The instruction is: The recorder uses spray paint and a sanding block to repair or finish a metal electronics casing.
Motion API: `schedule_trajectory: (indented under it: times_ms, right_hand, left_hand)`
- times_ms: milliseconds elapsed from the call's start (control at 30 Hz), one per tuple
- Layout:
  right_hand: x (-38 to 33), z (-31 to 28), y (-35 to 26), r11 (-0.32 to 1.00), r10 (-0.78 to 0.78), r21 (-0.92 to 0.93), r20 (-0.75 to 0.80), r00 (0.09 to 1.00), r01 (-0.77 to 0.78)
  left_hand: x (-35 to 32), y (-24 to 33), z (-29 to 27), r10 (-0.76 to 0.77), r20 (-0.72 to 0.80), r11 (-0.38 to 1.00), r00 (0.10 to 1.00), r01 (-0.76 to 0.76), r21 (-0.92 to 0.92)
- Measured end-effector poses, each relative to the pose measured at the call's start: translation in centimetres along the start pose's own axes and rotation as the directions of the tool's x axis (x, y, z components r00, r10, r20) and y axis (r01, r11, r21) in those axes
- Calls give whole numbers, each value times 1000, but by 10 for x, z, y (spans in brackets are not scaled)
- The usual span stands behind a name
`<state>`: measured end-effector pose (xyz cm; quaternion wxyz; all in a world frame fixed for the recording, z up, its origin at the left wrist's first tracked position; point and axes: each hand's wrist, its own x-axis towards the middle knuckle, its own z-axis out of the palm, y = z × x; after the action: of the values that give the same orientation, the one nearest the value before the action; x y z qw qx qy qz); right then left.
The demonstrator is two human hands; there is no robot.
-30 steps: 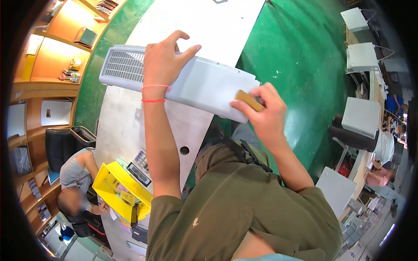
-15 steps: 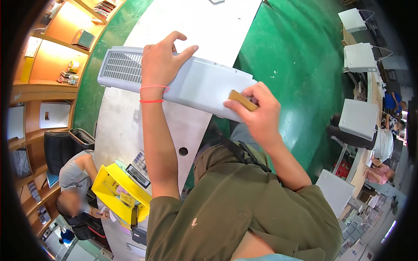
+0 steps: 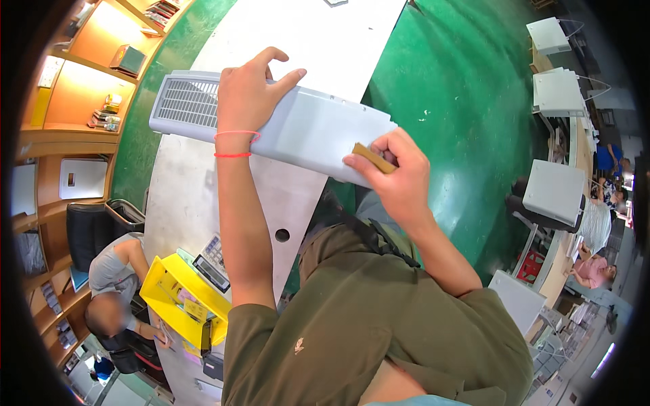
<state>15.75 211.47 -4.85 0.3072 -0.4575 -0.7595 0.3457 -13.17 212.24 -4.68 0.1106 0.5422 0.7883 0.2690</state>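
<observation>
Shelves: orange wooden shelving at the 10 o'clock rim, with small boxes and books on it.
Seated person: at 8 o'clock, in a grey top, bent over beside a black chair.
Yellow tray: at 7 o'clock, on the near end of the table, with a calculator just beside it.
Table: long and pale, running from 7 o'clock up to 12 o'clock, with a round hole near its edge.
Plastic cover: long light-grey casing, vented at its left end, lying slantwise across the table just above centre; its right end juts over the green floor.
Left hand: at 11 o'clock, fingers spread and curled over the cover's far edge, grasping it; red bands circle the wrist.
Right hand: just right of centre, fingers clenched on a tan sanding block, pressed against the cover's near right edge.
White units: boxy white casings on stands at 2 to 3 o'clock, people seated beyond them.
</observation>
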Motion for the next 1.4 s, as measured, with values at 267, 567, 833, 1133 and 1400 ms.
schedule_trajectory:
  times_ms: [267,567,833,1133,1400]
  right_hand:
    - [2,1,-1,1000,-20,21,-15,1000,21]
    - [2,-3,1,1000,-9,13,6,1000,9]
    - [3,-8,4,996,58,64,14,998,-59]
    - [3,-11,8,995,52,79,39,998,-55]
    - [3,-3,7,983,86,159,28,996,-89]
  left_hand:
    - [1,0,0,3,-7,1000,1000,-3,6]
    - [1,-5,5,29,-44,1000,999,-29,-7]
    - [3,-3,5,16,-46,1000,999,-16,12]
    - [3,0,3,-5,-36,1000,999,5,-4]
    - [2,3,6,-10,-48,1000,999,9,-29]
